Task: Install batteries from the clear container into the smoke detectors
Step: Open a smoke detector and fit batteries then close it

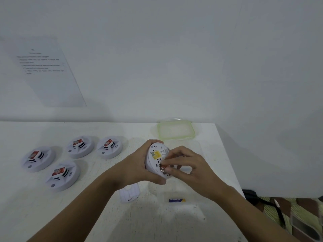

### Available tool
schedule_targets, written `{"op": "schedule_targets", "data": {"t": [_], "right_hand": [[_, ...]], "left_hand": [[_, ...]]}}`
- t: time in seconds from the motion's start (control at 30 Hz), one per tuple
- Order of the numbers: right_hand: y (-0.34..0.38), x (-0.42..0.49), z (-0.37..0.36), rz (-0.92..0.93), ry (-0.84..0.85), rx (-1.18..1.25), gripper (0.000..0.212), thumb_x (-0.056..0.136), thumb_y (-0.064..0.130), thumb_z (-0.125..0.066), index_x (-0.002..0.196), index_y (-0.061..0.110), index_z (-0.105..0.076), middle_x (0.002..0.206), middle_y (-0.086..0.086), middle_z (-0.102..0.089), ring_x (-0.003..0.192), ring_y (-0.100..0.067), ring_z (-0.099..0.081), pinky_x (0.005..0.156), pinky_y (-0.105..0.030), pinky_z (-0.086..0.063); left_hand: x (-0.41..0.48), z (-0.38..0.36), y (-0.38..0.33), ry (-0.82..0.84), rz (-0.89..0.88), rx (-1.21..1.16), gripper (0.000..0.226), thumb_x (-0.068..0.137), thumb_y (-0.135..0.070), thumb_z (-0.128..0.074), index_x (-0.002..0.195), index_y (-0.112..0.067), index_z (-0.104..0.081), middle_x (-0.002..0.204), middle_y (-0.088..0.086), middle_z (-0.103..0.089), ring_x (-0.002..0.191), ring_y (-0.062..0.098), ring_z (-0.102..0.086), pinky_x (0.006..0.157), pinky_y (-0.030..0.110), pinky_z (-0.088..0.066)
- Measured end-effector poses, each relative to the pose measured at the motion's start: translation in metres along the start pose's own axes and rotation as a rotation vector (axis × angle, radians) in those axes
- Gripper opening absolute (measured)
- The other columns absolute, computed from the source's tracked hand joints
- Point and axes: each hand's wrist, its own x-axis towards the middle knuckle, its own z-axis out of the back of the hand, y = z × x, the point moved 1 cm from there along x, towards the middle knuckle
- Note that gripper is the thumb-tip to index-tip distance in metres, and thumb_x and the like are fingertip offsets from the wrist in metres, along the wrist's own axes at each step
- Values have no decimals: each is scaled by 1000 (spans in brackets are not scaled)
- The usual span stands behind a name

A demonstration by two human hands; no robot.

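White detector (155, 159) held, R fingers (176, 153) pinching battery (163, 169)

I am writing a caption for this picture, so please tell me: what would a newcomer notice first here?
The two hands at the centre: the left hand holds a white smoke detector with its back up, and the right hand pinches a battery against it. Four more detectors sit on the table at the left.
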Motion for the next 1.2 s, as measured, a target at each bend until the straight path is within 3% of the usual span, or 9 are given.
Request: {"op": "schedule_targets", "data": {"t": [0.2,0.4,0.5,0.67,0.8,0.87,0.93,1.07,1.2], "right_hand": [[3,0,3,44,47,-59,8,96,19,-67,102,20,-71,107,11,-64,106,-12,-60,82,-16,-47],[3,-3,3,-257,-237,358,13,99,9,-60,103,18,-67,83,1,-70,73,-10,-61,67,-24,-52],[-7,-10,5,-288,-162,223,16,100,13,-61,111,23,-66,78,2,-70,67,-9,-63,67,-18,-51],[-21,-23,-3,-276,58,-196,5,96,22,-66,96,25,-70,78,13,-72,78,-4,-66,67,-13,-47],[-25,-20,-10,-255,191,-323,7,95,29,-65,93,26,-71,83,18,-72,74,-8,-65,67,-22,-54],[-29,-20,-13,-231,229,-445,14,96,34,-62,98,29,-75,93,19,-72,70,-1,-60,66,-14,-45],[-32,-19,-12,-215,202,-522,16,96,37,-62,101,30,-76,97,18,-69,66,8,-50,64,-9,-35],[-30,-8,6,-246,11,-410,10,93,24,-66,91,26,-76,85,17,-70,66,-1,-59,67,-20,-51],[-43,16,21,-322,-139,-375,11,93,16,-67,96,21,-76,82,13,-69,70,-2,-63,69,-19,-53]], "left_hand": [[-2,-1,-3,4,-26,15,93,68,-7,-92,139,-36,-40,125,-10,-61,118,12,-62,96,34,-58],[-14,-4,2,-98,-78,77,97,65,-10,-94,139,-37,-38,125,-19,-57,122,7,-57,92,30,-59],[-24,-1,6,-202,-94,62,97,64,-4,-93,138,-34,-38,121,-28,-56,120,-3,-55,85,17,-56],[-34,3,12,-306,-107,37,100,60,-5,-96,139,-33,-41,127,-23,-54,122,2,-54,88,19,-56],[-35,2,12,-334,-106,16,100,58,-5,-97,138,-31,-42,126,-24,-54,121,1,-54,85,13,-53],[-34,3,13,-338,-102,22,101,57,-6,-97,137,-30,-42,124,-23,-55,119,1,-55,84,13,-54],[-33,4,14,-344,-100,25,101,57,-7,-97,138,-29,-41,123,-23,-55,119,1,-55,84,13,-54],[-31,5,18,-353,-97,21,102,57,-10,-97,138,-29,-39,125,-22,-53,120,-1,-54,87,12,-53],[-28,10,22,-376,-87,10,102,56,-14,-98,138,-31,-39,129,-18,-54,119,-1,-55,87,12,-53]]}}
